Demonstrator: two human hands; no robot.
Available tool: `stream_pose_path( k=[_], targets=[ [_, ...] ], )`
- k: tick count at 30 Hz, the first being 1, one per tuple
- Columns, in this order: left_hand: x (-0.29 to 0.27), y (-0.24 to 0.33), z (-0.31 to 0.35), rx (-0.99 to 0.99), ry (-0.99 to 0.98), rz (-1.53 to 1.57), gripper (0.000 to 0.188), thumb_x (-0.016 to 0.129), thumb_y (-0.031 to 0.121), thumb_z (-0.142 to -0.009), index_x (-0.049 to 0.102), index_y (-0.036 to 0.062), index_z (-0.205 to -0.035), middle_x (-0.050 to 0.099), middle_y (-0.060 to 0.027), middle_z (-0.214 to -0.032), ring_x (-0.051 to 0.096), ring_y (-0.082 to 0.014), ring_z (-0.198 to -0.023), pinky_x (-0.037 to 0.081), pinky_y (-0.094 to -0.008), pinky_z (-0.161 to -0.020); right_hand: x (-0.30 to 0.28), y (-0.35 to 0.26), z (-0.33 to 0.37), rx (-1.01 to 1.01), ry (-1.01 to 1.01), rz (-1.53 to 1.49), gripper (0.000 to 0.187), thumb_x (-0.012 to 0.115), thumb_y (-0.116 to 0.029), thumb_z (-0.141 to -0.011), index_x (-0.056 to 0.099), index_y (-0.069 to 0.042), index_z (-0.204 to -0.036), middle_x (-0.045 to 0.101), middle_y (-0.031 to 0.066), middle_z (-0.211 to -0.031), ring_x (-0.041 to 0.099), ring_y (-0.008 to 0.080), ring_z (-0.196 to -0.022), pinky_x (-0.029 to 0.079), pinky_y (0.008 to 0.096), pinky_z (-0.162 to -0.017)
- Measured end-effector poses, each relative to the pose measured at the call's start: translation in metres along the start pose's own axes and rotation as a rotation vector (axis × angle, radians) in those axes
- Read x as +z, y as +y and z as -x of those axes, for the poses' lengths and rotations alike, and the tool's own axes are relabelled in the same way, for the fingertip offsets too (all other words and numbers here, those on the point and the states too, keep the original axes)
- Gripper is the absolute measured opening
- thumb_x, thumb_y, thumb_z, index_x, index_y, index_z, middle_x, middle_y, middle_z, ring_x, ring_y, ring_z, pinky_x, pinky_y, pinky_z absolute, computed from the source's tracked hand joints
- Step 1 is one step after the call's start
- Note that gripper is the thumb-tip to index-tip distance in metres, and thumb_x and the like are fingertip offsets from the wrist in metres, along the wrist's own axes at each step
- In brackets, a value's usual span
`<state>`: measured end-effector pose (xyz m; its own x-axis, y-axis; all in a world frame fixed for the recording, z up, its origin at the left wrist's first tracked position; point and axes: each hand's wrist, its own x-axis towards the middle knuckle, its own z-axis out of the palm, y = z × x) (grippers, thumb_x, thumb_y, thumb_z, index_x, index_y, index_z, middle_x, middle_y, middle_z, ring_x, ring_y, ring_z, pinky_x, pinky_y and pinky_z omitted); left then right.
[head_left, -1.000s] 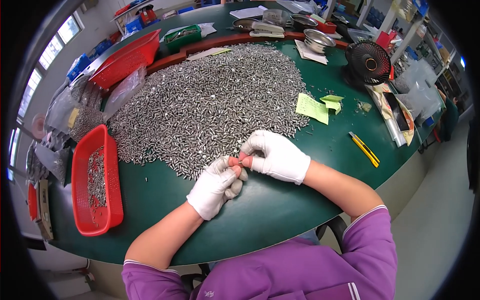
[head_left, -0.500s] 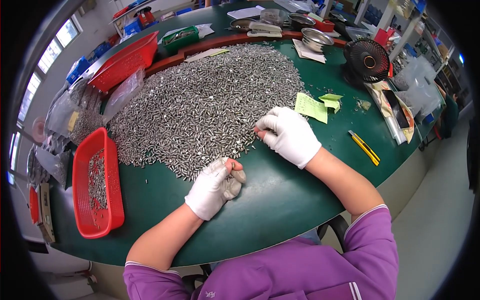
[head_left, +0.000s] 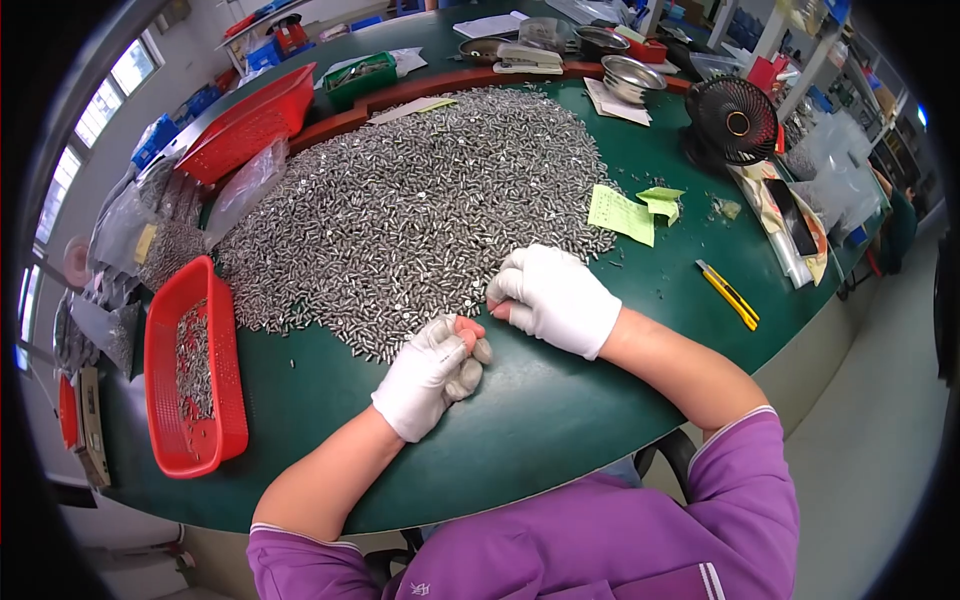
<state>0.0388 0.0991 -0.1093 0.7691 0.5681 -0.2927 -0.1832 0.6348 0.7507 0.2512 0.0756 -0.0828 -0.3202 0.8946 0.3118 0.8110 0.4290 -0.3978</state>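
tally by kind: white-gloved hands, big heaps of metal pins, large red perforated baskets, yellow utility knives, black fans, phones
White-gloved hands, left hand and right hand: 2
Big heap of metal pins: 1
Large red perforated baskets, near basket and far basket: 2
Yellow utility knife: 1
Black fan: 1
Phone: 1
Total: 8

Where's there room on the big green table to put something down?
Bare tabletop shows between the left forearm and right forearm, and, except for a stray pin, between left forearm and red basket. It's crowded under the pile of metal pins and around the metal bowls.
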Motion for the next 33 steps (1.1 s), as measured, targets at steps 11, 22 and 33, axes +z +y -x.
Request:
stream_pose_path(
  k=[11, 22, 33],
  targets=[
    [0.0, 0.001, 0.0, -0.055, 0.008, 0.011, 0.021, 0.058, 0.027, -0.093, 0.056, 0.0082, -0.102, 0.059, -0.0019, -0.081, 0.044, -0.0077, -0.056, 0.032, -0.0194, -0.049, -0.004, -0.001, -0.002, -0.076, 0.159, -0.021, 0.01, 0.07, -0.012, -0.073, 0.066, -0.011, -0.083, 0.062, 0.0056, -0.081, 0.059, 0.027, -0.077, 0.048, 0.0387, -0.068],
    [-0.001, 0.002, 0.001, -0.005, -0.013, 0.064, 0.038, 0.051, 0.04, -0.095, 0.053, 0.0066, -0.111, 0.059, -0.005, -0.085, 0.049, -0.0115, -0.061, 0.036, -0.0217, -0.052, 0.001, 0.005, -0.001, -0.045, -0.001, 0.179, 0.011, 0.068, -0.019, -0.073, 0.067, -0.013, -0.082, 0.061, 0.0052, -0.079, 0.059, 0.0266, -0.076, 0.049, 0.0392, -0.066],
    [-0.001, -0.001, -0.001, -0.011, 0.005, 0.057, 0.019, 0.059, 0.027, -0.093, 0.054, 0.0099, -0.099, 0.06, -0.0029, -0.081, 0.047, -0.0091, -0.059, 0.036, -0.021, -0.051, 0.001, 0.002, -0.001, -0.047, -0.031, 0.067, 0.015, 0.067, -0.024, -0.076, 0.065, -0.011, -0.083, 0.058, 0.0067, -0.082, 0.059, 0.0277, -0.081, 0.049, 0.0401, -0.072]
  ],
)
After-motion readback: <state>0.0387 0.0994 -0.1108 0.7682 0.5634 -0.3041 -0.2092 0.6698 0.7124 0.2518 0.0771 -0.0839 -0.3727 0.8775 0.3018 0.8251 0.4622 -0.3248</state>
